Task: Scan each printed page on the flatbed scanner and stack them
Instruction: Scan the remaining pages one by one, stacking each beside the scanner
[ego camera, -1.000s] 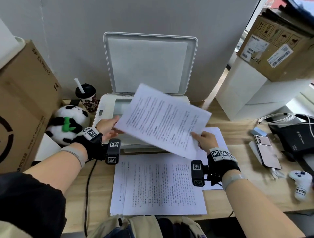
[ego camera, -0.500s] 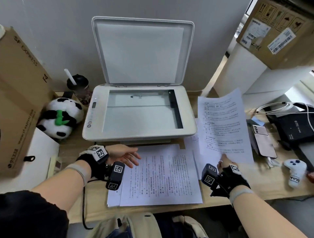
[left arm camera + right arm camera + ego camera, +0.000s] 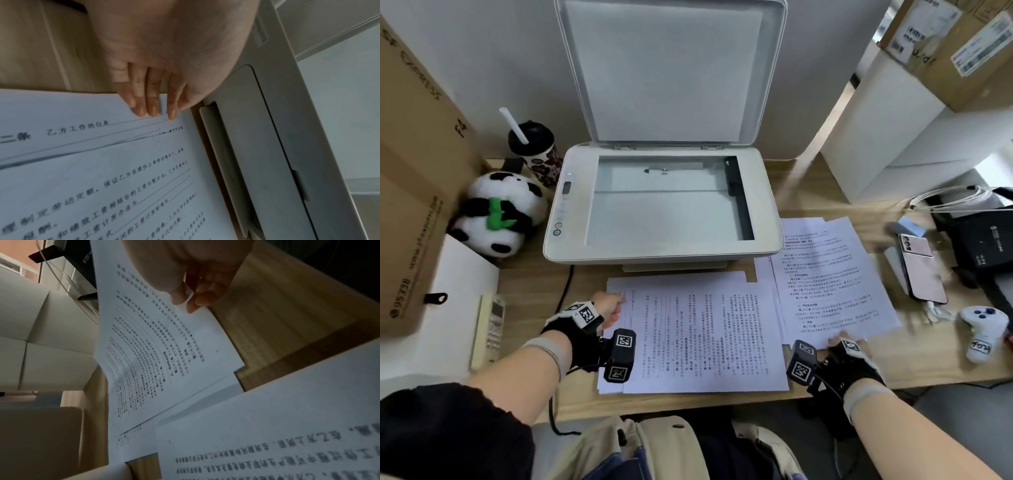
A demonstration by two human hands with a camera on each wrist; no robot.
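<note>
Right wrist view alone shows right hand (image 3: 197, 280) pinching page (image 3: 156, 344) corner, at 4 o'clock from scanner (image 3: 661, 205). Left hand (image 3: 164, 56) fingers straight, touching front stack (image 3: 705, 335). Two paper piles, one scanner, glass bare.

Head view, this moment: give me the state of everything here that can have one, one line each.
Scanner lid: raised, upright.
Scanner glass: bare, no page on it.
Front stack of pages: flat on the desk, text up.
Left hand: fingertips pressing the front stack's corner.
Right stack of pages: fanned, untidy.
Top page of the right stack: near edge pinched.
Right hand: pinching that page.
Cup: lidded, straw in.
</note>
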